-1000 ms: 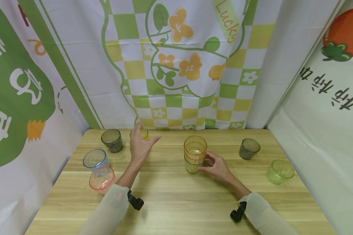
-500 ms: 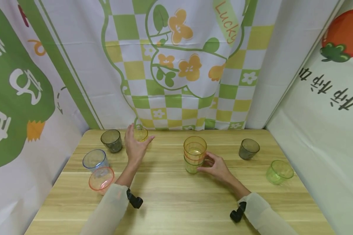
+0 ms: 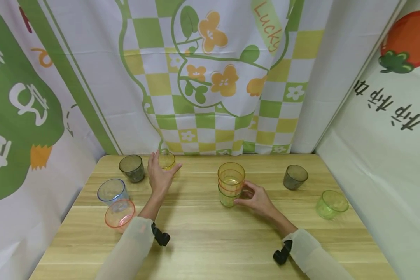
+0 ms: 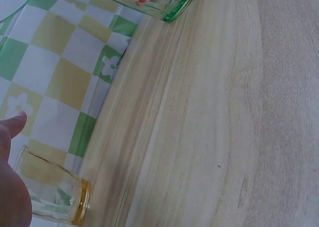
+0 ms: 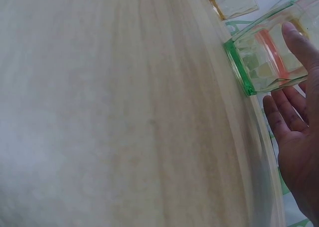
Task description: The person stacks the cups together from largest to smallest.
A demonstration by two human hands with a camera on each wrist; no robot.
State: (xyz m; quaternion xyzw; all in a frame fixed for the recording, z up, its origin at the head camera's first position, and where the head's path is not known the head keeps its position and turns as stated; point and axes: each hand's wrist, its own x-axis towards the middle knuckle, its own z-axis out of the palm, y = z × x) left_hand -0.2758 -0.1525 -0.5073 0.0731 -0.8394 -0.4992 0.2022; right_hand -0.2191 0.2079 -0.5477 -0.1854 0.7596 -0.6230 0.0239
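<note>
My left hand [image 3: 160, 174] is beside a yellow glass [image 3: 167, 160] at the back of the table. Its fingers are straight, and the thumb is spread away to the right. Whether the hand touches that glass cannot be seen. In the left wrist view the yellow glass [image 4: 55, 192] stands just past the hand [image 4: 12, 187]. My right hand [image 3: 259, 200] holds the lower right side of a stack of glasses, thumb in front and fingers behind. The stack has an amber glass [image 3: 231, 171] on top, a red-rimmed one in the middle and a green glass [image 3: 227, 200] at the bottom.
On the left are a grey glass [image 3: 132, 169], a blue-rimmed glass [image 3: 109, 191] and a red-rimmed glass [image 3: 117, 216]. Another grey glass [image 3: 295, 177] and a green glass [image 3: 330, 205] stand on the right. A printed curtain [image 3: 203, 128] hangs behind the wooden table [image 3: 210, 241].
My left hand has shifted slightly left and down, uncovering more of the yellow glass. The right hand and the stack have stayed in place.
</note>
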